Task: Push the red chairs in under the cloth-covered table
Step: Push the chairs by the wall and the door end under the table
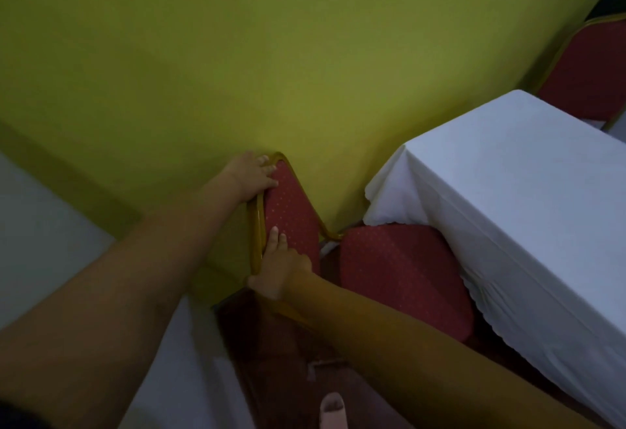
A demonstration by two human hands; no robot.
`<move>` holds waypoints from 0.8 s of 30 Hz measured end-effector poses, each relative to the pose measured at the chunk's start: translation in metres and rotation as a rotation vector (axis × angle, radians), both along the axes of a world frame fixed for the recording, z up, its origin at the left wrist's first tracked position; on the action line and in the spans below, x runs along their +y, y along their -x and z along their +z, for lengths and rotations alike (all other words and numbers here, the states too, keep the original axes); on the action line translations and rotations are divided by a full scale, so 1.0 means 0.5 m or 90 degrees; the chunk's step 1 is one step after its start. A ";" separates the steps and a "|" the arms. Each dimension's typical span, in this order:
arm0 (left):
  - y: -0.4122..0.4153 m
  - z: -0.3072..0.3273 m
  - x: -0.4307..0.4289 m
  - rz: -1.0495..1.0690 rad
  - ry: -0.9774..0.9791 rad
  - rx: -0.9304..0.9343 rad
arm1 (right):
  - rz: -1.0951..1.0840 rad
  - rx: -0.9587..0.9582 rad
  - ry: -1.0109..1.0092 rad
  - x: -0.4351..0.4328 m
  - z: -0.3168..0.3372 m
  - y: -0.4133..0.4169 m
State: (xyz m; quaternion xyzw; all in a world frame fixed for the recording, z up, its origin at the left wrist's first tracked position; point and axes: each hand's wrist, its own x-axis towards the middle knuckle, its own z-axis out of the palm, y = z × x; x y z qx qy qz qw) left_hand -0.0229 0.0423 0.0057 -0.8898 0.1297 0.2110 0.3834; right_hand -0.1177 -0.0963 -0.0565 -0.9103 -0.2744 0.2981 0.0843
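Note:
A red chair with a gold frame stands against the yellow wall; its dotted backrest (292, 212) faces me and its seat (403, 279) reaches partly under the white tablecloth of the table (528, 198) at the right. My left hand (252, 176) grips the top corner of the backrest. My right hand (279, 264) holds the backrest's lower edge at the gold frame. A second red chair (589, 69) stands beyond the table at the far right, by the wall.
The yellow wall (237, 56) fills the upper view, close behind the chair. Another white cloth (176, 378) hangs at the lower left. Dark red floor (291, 371) shows between the cloths, with a foot (333, 410) at the bottom edge.

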 end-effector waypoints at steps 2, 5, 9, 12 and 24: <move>0.009 -0.004 0.003 0.024 0.026 -0.015 | -0.013 -0.019 -0.029 -0.003 -0.011 0.005; 0.025 -0.002 -0.004 0.048 0.053 -0.029 | -0.015 -0.054 -0.063 -0.014 -0.022 0.021; 0.045 0.008 -0.026 0.069 0.089 -0.026 | 0.006 -0.105 -0.029 -0.040 -0.024 0.030; 0.058 0.008 -0.048 0.068 0.113 -0.036 | 0.014 -0.137 -0.028 -0.078 -0.021 0.044; 0.144 -0.011 -0.227 0.050 0.161 -0.053 | 0.041 -0.145 -0.025 -0.317 -0.014 0.117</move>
